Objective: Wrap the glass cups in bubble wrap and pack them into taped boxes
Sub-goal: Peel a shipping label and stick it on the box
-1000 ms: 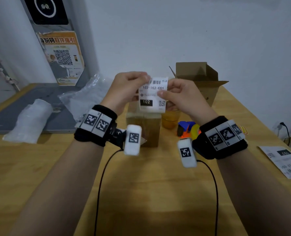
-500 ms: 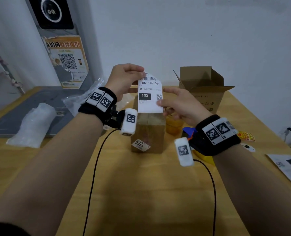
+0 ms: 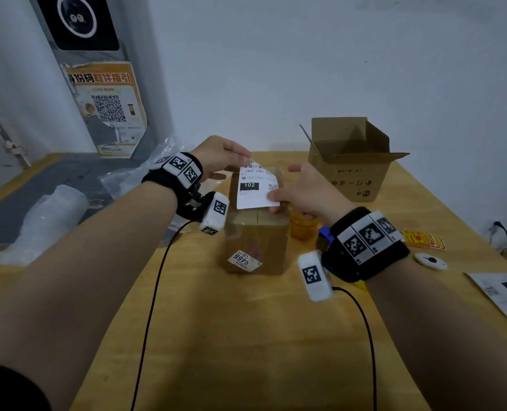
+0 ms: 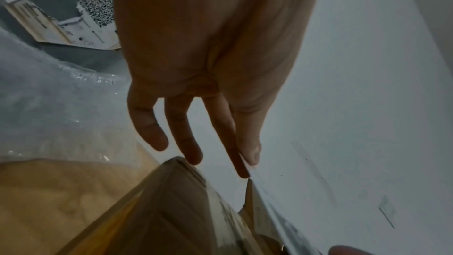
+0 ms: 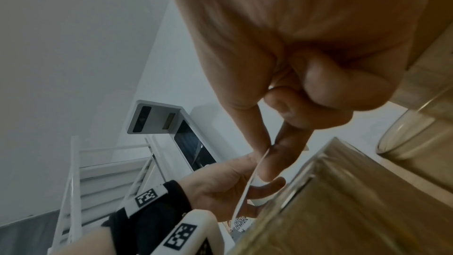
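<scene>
We see soft, dim indoor light with faint shadows on the wooden table (image 3: 246,336); the head view bends at its edges, both wrist views are grainy and dark, and the right hand (image 5: 294,49) blurs close to the lens

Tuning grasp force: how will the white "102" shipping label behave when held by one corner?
The white paper shipping label is likely floppy: it's edge-thin in the right wrist view, and the left hand and right hand each pinch it. Probably very light; may stick to fingers if adhesive.

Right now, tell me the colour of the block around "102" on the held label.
Black, on the white label; head view.
</scene>
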Demonstrator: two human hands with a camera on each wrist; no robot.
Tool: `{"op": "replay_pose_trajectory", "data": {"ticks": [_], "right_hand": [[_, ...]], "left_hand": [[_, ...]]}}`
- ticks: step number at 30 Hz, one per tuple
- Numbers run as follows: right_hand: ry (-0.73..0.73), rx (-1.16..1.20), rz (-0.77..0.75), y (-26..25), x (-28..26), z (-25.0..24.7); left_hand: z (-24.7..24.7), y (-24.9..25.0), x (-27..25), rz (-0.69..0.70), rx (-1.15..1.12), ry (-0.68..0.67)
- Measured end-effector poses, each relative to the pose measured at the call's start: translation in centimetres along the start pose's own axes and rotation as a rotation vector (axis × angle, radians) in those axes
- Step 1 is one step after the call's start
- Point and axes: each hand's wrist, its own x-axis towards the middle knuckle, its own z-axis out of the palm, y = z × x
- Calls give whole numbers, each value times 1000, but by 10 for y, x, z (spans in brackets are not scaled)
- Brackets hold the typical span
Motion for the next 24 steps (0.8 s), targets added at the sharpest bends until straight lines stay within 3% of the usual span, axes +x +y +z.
{"op": "replay_pose_trajectory", "data": {"ticks": [10,17,24], "right_hand": [[-64,-38,38,-10,-3,4],[-87,-105,34,-15,3,6],[-100,-159,39,-12,13,7]], "left_hand": [[4,-16,18,-57,172,-71],[5,-16,23,54,288,-90],[6,-18,23,71,321,-84]]}}
